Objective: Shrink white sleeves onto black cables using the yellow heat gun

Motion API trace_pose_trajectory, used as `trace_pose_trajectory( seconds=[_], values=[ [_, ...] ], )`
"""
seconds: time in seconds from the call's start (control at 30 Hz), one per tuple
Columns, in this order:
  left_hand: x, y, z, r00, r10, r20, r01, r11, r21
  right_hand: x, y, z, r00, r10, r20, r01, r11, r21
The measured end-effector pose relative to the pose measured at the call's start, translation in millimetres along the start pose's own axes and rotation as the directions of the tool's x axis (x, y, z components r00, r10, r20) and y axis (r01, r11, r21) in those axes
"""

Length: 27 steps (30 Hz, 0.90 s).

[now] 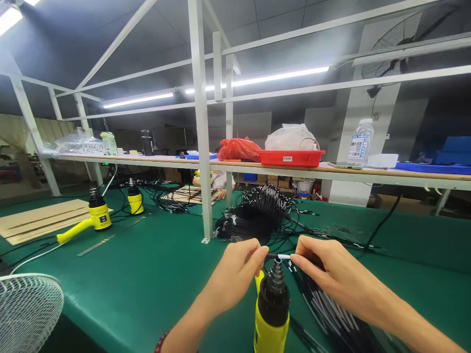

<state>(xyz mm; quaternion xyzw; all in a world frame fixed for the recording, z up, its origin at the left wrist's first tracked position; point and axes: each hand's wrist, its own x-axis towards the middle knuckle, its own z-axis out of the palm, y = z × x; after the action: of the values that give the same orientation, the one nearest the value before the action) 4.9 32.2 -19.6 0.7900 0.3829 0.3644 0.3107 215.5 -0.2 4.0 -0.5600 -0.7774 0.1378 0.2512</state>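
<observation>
Between my hands a thin cable (272, 256) with a white sleeve (284, 257) is stretched level, just over the nozzle of an upright yellow and black heat gun (273, 314). My left hand (239, 269) pinches the black part of the cable. My right hand (327, 264) pinches the end with the white sleeve. Under and beside my right hand lies a bundle of black cables (331, 309) with light tips. Behind my hands sits a large coiled heap of black cables (253, 215).
Two more yellow heat guns (101, 217) (136, 200), flat boards (44, 218) and a metal ruler (110, 239) are on the green table (147, 274). A white fan (29, 314) stands at lower left. A white post (200, 122) supports a shelf (368, 174) holding a red tray (292, 158). A person (217, 180) is behind.
</observation>
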Motion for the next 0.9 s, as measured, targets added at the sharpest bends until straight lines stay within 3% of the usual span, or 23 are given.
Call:
trace_pose_trajectory(
  seconds=[0.17,0.9],
  values=[
    [4,-8,1.9,0.999,-0.035,-0.021,0.033,0.997,-0.067,8,5,7,0.999,0.033,-0.020,-0.032,0.999,0.020],
    [5,-13,3.1,0.998,-0.066,-0.021,0.065,0.997,-0.037,11,12,9,1.000,0.015,0.008,-0.015,0.999,0.037]
  ],
)
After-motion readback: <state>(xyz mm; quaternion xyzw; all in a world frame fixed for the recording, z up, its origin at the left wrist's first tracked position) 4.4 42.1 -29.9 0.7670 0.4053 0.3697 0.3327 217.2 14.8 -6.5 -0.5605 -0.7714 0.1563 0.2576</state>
